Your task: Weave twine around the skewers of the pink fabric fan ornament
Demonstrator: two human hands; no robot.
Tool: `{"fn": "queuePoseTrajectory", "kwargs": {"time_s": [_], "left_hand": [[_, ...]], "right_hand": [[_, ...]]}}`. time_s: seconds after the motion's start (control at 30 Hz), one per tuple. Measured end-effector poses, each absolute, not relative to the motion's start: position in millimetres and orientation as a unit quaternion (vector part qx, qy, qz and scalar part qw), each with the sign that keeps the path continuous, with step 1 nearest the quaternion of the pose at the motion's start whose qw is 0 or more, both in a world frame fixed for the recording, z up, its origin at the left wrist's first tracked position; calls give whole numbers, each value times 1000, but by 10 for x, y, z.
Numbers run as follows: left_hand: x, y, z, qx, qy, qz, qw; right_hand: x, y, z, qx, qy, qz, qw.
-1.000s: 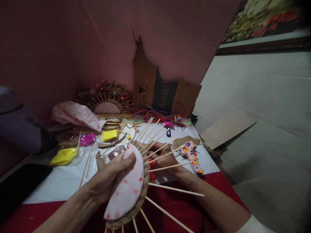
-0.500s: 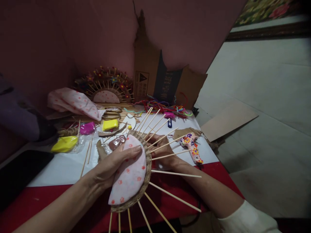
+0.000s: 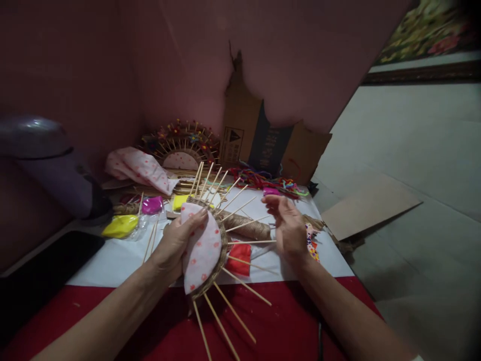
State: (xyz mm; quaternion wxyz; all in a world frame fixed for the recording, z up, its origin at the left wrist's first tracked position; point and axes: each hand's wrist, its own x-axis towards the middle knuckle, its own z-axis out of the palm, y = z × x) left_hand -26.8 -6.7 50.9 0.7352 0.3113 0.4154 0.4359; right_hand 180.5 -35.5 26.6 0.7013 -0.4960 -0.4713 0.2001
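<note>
The left hand [image 3: 176, 243] grips the half-round floral panel [image 3: 201, 253], at seven o'clock from the view's centre, by its nine o'clock side, while the right hand [image 3: 288, 228] hangs loosely curled at the panel's three o'clock, whether holding anything I cannot tell.

I observe one half-disc panel [image 3: 203, 250]: pale fabric, reddish floral print, braided rim [image 3: 224, 244] along the curve, thin sticks [image 3: 247, 286] radiating outward. Orientation: straight edge left, curve right, held above the table [image 3: 90, 263].
</note>
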Motion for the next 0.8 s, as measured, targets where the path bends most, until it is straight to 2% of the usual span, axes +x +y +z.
{"fn": "queuePoseTrajectory", "kwargs": {"time_s": [0.07,0.23,0.33,0.6,0.8], "left_hand": [[-263,-54,501,314,420,457,719],[-245,-63,487,316,401,467,722],[-243,-75,499,317,406,467,719],[-263,-121,522,328,398,469,717],[-269,-148,561,318,390,472,724]], "right_hand": [[1804,-440,381,-492,-503,147,696],[1537,-681,509,-472,-718,49,509],[1426,-709,469,-459,-771,19,441],[1406,-741,571,-461,-790,27,404],[1394,-773,734,-471,-810,76,339]]}}
